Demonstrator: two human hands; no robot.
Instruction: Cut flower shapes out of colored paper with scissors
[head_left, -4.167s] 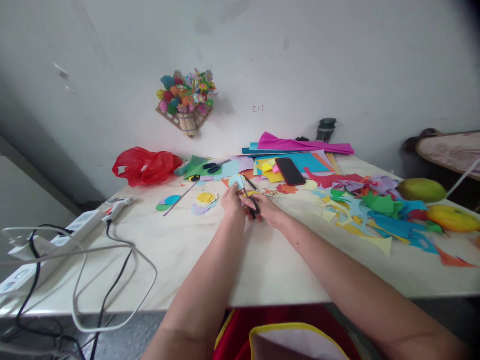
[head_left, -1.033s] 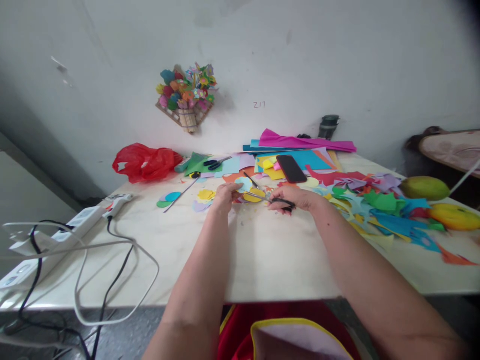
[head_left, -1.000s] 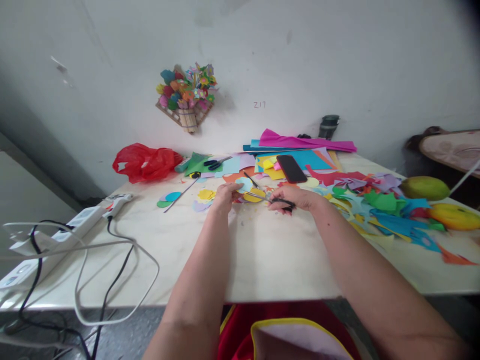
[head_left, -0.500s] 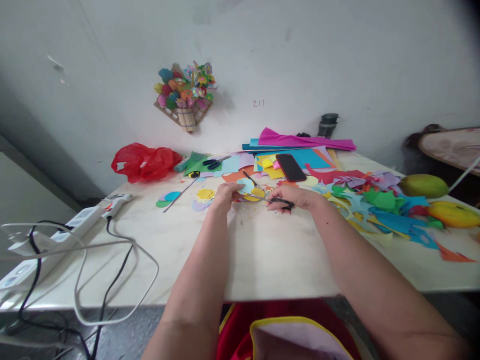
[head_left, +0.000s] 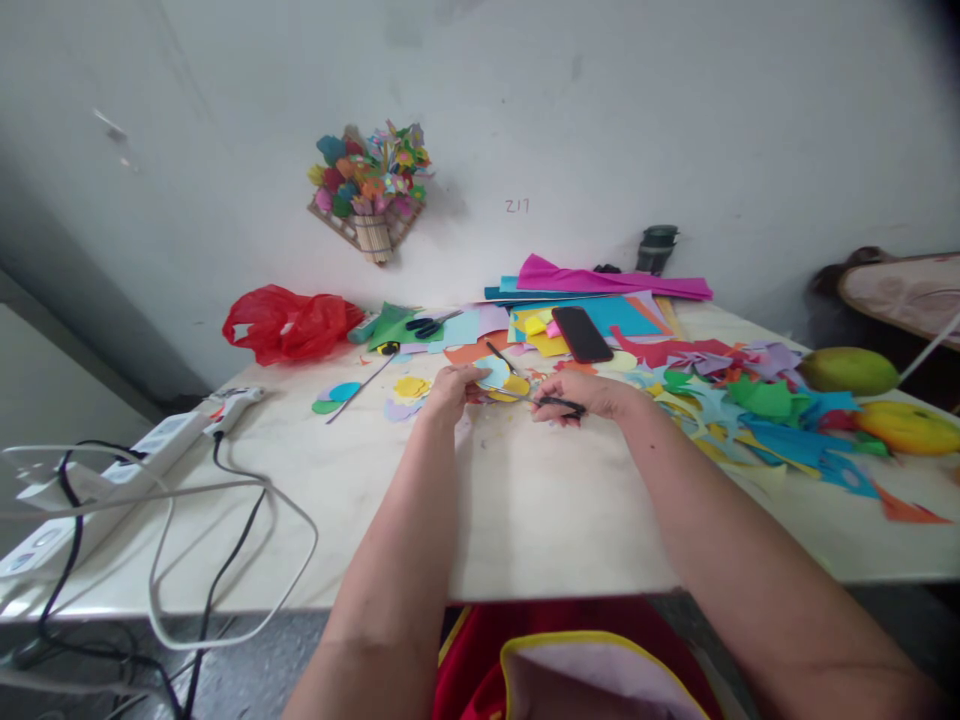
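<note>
My left hand [head_left: 454, 390] pinches a light blue piece of paper [head_left: 493, 372] above the middle of the table. Black-handled scissors [head_left: 559, 404] are gripped in my right hand [head_left: 576, 393], their blades pointing left at the lower edge of that paper. Just beyond the blades lies a yellow paper piece [head_left: 517, 385], partly covered. Left of my left hand sit yellow scalloped paper cutouts [head_left: 412, 387] on a pale lilac one. Farther left are a blue paper circle [head_left: 345, 392] and a green one by a thin dark stick [head_left: 364, 388].
A phone [head_left: 582, 335] lies on coloured sheets behind my right hand. Paper scraps [head_left: 772, 400] and two mango-like fruits [head_left: 847, 371] cover the right side. A red plastic bag [head_left: 289, 325], second scissors [head_left: 427, 325] and a power strip [head_left: 161, 440] with loose cables are on the left.
The scissors and my right hand have shifted very slightly left toward the paper. My left hand keeps its hold in nearly the same place.
</note>
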